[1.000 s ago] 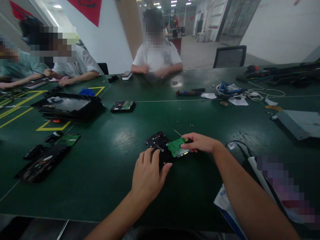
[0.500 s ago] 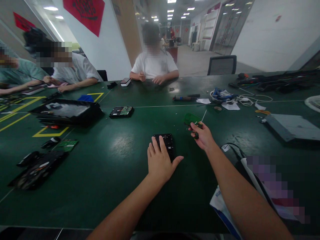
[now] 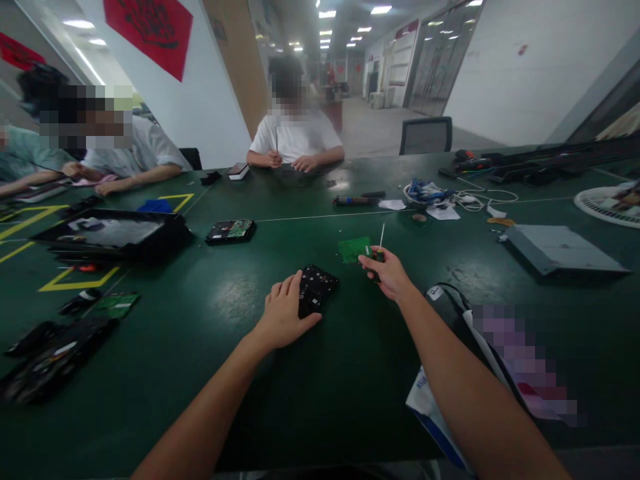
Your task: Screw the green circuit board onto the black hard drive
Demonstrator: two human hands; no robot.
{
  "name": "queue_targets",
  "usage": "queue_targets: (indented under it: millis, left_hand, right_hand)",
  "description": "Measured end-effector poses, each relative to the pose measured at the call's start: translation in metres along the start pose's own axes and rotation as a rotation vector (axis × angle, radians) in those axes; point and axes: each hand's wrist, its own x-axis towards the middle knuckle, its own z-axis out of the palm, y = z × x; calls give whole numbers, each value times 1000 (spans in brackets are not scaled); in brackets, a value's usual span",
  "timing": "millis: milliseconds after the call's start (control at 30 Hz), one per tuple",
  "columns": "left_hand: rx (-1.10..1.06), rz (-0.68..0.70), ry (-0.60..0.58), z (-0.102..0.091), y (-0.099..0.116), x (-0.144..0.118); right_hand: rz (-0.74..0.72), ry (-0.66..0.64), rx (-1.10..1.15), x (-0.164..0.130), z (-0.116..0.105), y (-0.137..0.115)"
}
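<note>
The wide dark-green table [image 3: 240,373] has a smooth, faintly glossy top that mirrors the ceiling lights. The black rectangular metal drive casing [image 3: 317,288] looks matt and pitted. The small green circuit board [image 3: 353,249] is flat, smooth laminate with a dull sheen

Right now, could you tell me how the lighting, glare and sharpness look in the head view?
In the head view, ceiling lights glare off the green table left of the black drive under the left hand; the wide lens bows the table edges; the right hand, its screwdriver and green board look slightly soft.
</note>
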Motion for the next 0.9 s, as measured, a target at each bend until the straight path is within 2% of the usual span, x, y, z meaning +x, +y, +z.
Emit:
queue_targets:
  millis: [133,233,333,433,500,567,700,900]
  left_hand:
    - [-66,282,-140,-15,-14,8]
    - [-97,397,-194,-16,-13,15]
    - [-74,377,-137,-3,-1,18]
    - [-10,225,40,18,17,17]
    - [43,197,138,30,26,18]
    - [80,251,147,34,30,21]
    - [85,341,100,31,27,34]
    - [0,384,100,27,18,46]
  right_hand:
    - [40,-81,-119,-1,2,1]
    - [57,-143,-227,-2,1,0]
    - [68,-191,-290,-3,0,-1]
    - [89,-224,-337,-4,-1,-3]
    - [103,-246,-372,-5,-2,-5]
    - [108,-271,-404,-5,-3,-5]
    - [109,-340,-469,-6,-3,-6]
    - [121,-367,-493,-8,-1,-7]
